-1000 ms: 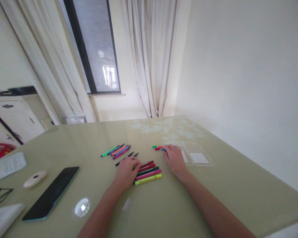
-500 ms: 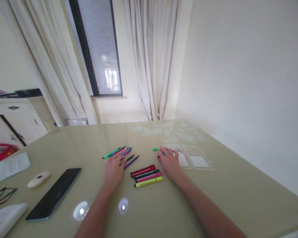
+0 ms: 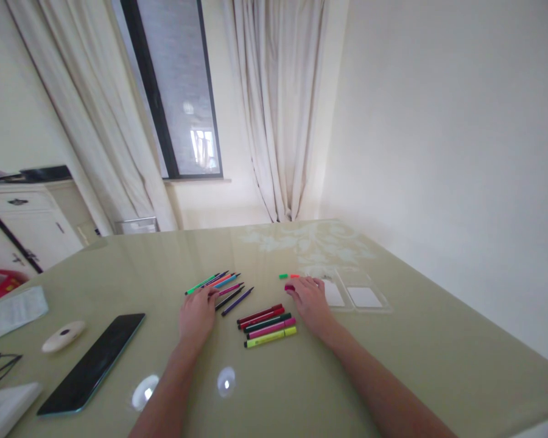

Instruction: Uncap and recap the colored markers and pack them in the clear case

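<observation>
A glossy green table stretches away from me to its far edge. A clear case lies open near its right edge, a white card in each half. Toward the left side, a dark phone slants toward the far edge. The person's left hand is nearly closed, fingertips on the back of a magenta pen. The right hand, loosely curled before the case, pinches a magenta cap. Between the hands, nearer the person, five capped pens lie side by side. Uncapped pens cluster just beyond the left fingertips, tips toward the table's far right corner. Smallest, beyond the right fingertips: a green cap and an orange cap.
</observation>
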Demonstrator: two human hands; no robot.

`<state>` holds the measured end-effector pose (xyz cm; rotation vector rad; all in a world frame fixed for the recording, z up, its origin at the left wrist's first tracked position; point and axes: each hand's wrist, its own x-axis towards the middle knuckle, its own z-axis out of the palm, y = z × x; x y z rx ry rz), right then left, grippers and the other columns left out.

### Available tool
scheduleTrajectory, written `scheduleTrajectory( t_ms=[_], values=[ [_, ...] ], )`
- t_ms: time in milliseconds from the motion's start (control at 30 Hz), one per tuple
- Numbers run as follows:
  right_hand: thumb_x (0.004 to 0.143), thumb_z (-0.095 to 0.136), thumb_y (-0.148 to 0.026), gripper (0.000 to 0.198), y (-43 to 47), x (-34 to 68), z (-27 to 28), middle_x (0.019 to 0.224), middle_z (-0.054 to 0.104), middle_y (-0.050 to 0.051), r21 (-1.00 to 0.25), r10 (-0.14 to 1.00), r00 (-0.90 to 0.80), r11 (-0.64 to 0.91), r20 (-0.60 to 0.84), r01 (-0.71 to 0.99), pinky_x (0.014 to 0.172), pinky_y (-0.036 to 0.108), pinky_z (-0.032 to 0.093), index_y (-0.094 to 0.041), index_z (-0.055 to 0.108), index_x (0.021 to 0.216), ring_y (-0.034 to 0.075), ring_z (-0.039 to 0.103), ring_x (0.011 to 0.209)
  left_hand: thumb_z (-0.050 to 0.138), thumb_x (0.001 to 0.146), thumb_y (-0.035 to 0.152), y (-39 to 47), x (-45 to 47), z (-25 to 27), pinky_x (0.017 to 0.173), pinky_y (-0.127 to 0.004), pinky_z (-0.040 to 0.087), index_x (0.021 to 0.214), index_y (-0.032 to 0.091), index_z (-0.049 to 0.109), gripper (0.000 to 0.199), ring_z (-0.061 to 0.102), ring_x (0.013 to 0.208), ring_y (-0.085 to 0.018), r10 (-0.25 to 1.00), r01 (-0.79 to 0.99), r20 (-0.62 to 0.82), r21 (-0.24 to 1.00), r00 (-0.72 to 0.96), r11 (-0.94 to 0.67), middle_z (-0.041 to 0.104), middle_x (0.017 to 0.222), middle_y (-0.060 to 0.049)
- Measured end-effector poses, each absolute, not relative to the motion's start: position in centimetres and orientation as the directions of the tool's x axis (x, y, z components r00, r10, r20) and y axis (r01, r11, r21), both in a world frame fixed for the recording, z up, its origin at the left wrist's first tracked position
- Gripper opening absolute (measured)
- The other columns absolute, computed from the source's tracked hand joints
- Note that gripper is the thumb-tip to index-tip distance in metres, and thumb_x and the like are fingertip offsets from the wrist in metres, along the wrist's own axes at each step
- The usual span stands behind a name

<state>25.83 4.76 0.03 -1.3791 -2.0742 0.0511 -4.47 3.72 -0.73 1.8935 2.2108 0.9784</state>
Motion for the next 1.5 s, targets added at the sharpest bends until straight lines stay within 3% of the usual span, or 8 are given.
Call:
scheduleTrajectory(
  t_ms=[133,233,367,1000,1133,1333,1500],
  values=[
    [0.098,0.060,-0.024,0.011,4.2,25.7,0.6,0.108,0.075,0.006,-0.592,0.809,-0.231,0.561,0.541,0.579,0.094,0.038,0.045,-0.024,0.070,0.103,0.023,0.066,0.107,0.044,0.100,0.037,3.6,-2.4,0.1,0.088,-0.036,0.055,0.107,0.021,0.070,0.032,0.069,0.097,-0.024,0.923,0.786,0.362,0.605,-0.131,-0.126,0.076,0.108,-0.007],
    [0.096,0.062,-0.026,0.012,4.0,25.8,1.1,0.107,0.074,0.006,-0.672,0.804,-0.173,0.575,0.568,0.467,0.091,0.036,0.050,-0.023,0.072,0.103,0.022,0.067,0.103,0.046,0.099,0.041,3.1,-0.4,0.6,0.082,-0.033,0.054,0.104,0.022,0.071,0.032,0.070,0.091,-0.022,0.932,0.697,0.362,0.677,-0.036,-0.236,0.077,0.101,-0.004],
    [0.094,0.064,-0.026,0.014,3.9,26.1,1.5,0.106,0.073,0.006,-0.703,0.815,-0.153,0.564,0.559,0.433,0.085,0.034,0.052,-0.024,0.075,0.103,0.021,0.067,0.098,0.051,0.095,0.044,2.3,1.1,0.9,0.080,-0.035,0.051,0.100,0.021,0.072,0.032,0.068,0.089,-0.024,0.940,0.544,0.338,0.782,0.040,-0.304,0.076,0.096,-0.005],
    [0.090,0.072,-0.034,0.015,3.8,26.7,1.4,0.090,0.077,0.006,-0.771,0.839,-0.272,0.542,0.471,0.335,0.083,0.035,0.053,-0.023,0.082,0.094,0.022,0.069,0.087,0.064,0.083,0.048,1.4,2.1,1.3,0.067,-0.031,0.049,0.094,0.019,0.081,0.035,0.068,0.074,-0.023,0.986,0.434,0.146,0.885,0.084,-0.168,0.078,0.080,-0.004],
    [0.089,0.072,-0.035,0.016,3.5,26.5,1.3,0.088,0.077,0.005,-0.766,0.836,-0.244,0.549,0.492,0.334,0.083,0.035,0.053,-0.023,0.081,0.092,0.021,0.069,0.085,0.062,0.086,0.047,1.3,2.4,1.3,0.069,-0.031,0.051,0.093,0.020,0.081,0.034,0.070,0.076,-0.023,0.978,0.447,0.169,0.871,0.119,-0.205,0.078,0.080,-0.003],
    [0.093,0.067,-0.032,0.017,4.0,25.6,0.4,0.096,0.078,0.007,-0.723,0.833,-0.255,0.553,0.491,0.414,0.089,0.037,0.054,-0.022,0.080,0.099,0.022,0.070,0.093,0.057,0.093,0.043,1.5,2.4,1.1,0.084,-0.037,0.053,0.100,0.022,0.078,0.030,0.070,0.090,-0.025,0.926,0.649,0.348,0.673,0.146,-0.356,0.079,0.097,-0.007],
    [0.096,0.062,-0.025,0.018,4.7,25.0,-0.7,0.102,0.077,0.007,-0.652,0.806,-0.277,0.588,0.523,0.480,0.095,0.038,0.052,-0.022,0.078,0.103,0.022,0.069,0.100,0.054,0.095,0.033,1.7,1.8,0.6,0.095,-0.040,0.050,0.102,0.022,0.076,0.025,0.068,0.101,-0.025,0.915,0.681,0.381,0.636,0.131,-0.363,0.076,0.106,-0.008]
  ],
)
